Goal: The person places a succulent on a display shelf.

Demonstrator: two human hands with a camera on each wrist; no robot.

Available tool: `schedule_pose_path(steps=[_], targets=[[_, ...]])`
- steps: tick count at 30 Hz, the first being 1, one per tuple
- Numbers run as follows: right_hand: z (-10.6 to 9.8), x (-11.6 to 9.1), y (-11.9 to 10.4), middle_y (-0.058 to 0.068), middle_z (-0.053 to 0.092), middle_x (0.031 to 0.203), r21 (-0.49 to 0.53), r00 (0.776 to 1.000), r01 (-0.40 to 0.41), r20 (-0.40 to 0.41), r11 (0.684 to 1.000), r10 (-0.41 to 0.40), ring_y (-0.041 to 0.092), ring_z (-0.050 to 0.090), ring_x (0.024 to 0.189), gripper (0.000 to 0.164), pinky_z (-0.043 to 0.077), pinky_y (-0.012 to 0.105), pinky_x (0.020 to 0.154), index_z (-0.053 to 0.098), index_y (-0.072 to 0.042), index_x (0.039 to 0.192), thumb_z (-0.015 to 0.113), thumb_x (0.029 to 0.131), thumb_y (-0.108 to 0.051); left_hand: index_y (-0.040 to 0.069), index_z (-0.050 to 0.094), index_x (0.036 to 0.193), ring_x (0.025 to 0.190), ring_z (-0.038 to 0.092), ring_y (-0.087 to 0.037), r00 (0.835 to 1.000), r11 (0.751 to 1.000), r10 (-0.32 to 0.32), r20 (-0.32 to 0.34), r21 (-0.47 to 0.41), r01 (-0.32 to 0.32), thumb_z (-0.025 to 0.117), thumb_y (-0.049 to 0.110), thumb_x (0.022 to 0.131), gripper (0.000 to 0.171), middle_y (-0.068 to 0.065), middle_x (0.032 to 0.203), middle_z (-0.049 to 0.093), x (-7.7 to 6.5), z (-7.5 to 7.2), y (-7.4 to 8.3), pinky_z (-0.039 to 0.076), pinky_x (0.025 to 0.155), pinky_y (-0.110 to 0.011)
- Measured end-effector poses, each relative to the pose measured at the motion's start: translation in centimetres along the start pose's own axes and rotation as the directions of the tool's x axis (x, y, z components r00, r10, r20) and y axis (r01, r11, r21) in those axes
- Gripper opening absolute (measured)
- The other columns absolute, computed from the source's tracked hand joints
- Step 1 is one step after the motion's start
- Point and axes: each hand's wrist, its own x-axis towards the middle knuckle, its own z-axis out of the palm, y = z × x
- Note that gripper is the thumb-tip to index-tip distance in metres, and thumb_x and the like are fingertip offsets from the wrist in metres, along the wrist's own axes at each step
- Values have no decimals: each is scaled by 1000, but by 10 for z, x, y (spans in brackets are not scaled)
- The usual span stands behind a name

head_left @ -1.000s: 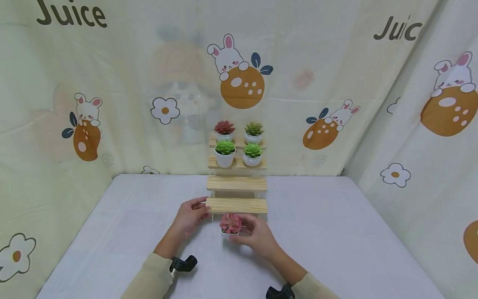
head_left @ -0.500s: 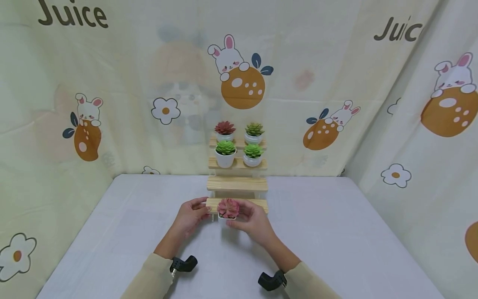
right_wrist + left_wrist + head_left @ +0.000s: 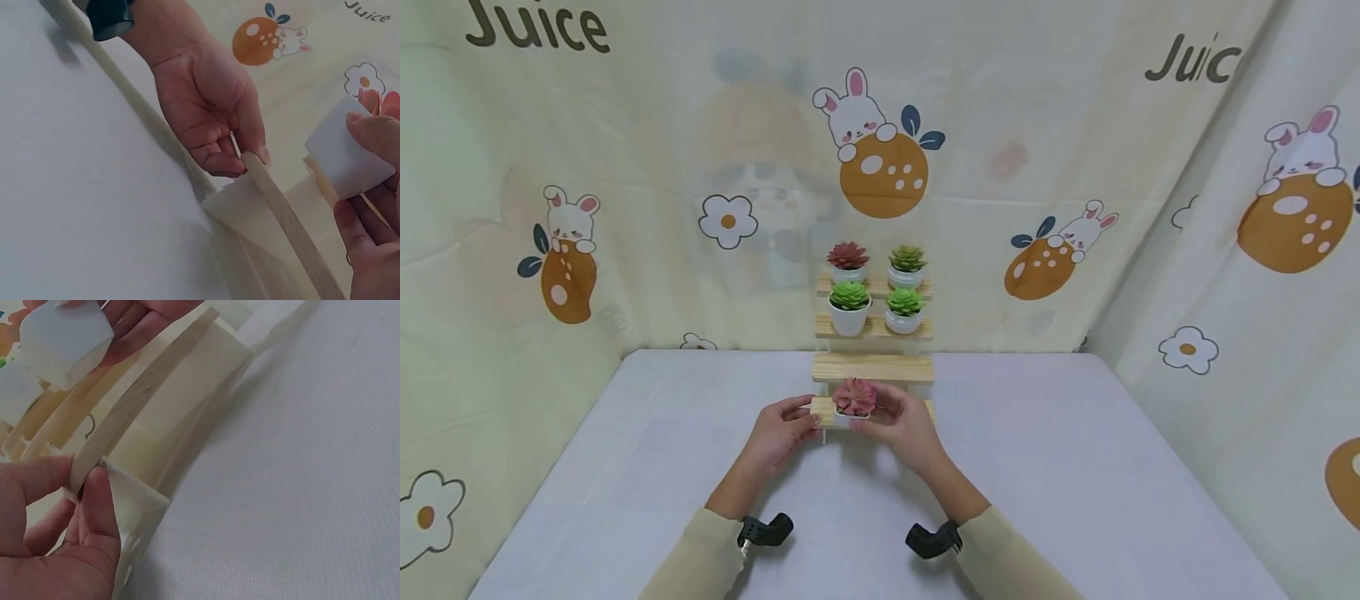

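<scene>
My right hand (image 3: 906,429) grips a small white pot with a pink artificial succulent (image 3: 854,396), thumb on the near side and fingers behind. In the head view it overlaps the lowest board (image 3: 822,410) of a tiered wooden plant stand. The right wrist view shows the square white pot (image 3: 350,150) held over the stand, its base apart from the front board's edge. My left hand (image 3: 781,435) pinches the left end of that same board. Close up in the left wrist view, thumb and fingers clasp the board's tip (image 3: 125,415).
Two bright green succulents, one in a white pot (image 3: 848,319), stand on the third board up. A red succulent (image 3: 847,255) and a darker green one (image 3: 907,257) sit on the top board. A patterned curtain (image 3: 970,100) hangs behind the white-covered table (image 3: 1037,467).
The right hand has lifted the pink succulent from in front of the stand up and away from me, over the lowest board. My left hand keeps its hold on the board's end.
</scene>
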Motion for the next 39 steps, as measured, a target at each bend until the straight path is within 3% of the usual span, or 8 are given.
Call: schedule_pose_path(steps=[10, 17, 31, 39], targets=[[2, 21, -9, 18, 67, 134, -6, 997, 3, -83, 1000, -3, 29, 65, 125, 57, 55, 27, 102, 63, -1, 134, 85, 82, -5, -5, 57, 139, 87, 66, -15, 1000, 1000, -1, 5, 4, 1, 65, -4, 95, 44, -12, 106, 65, 1, -1, 0, 62, 77, -26], [3, 34, -10, 19, 67, 134, 6, 996, 26, -82, 1000, -25, 29, 65, 125, 53, 55, 28, 103, 65, 0, 133, 83, 83, -4, -5, 56, 139, 86, 67, -15, 1000, 1000, 8, 19, -9, -8, 65, -4, 95, 45, -13, 107, 66, -1, -2, 0, 62, 76, -25], [2, 49, -23, 15, 69, 131, -79, 996, -30, -84, 996, 23, 25, 68, 120, 58, 57, 27, 99, 64, -4, 136, 86, 83, -15, -3, 58, 138, 88, 68, -17, 1000, 1000, -1, 13, 9, 1, 68, -2, 95, 45, -14, 109, 66, 0, -3, -2, 63, 78, -27], [-1, 61, -25, 14, 71, 129, -127, 997, -31, -76, 991, 22, 25, 71, 116, 56, 59, 30, 96, 66, -4, 134, 86, 82, -13, -3, 58, 138, 89, 68, -17, 1000, 1000, -2, 11, 5, 2, 68, -3, 94, 45, -13, 109, 66, 0, -3, -2, 63, 79, -27]])
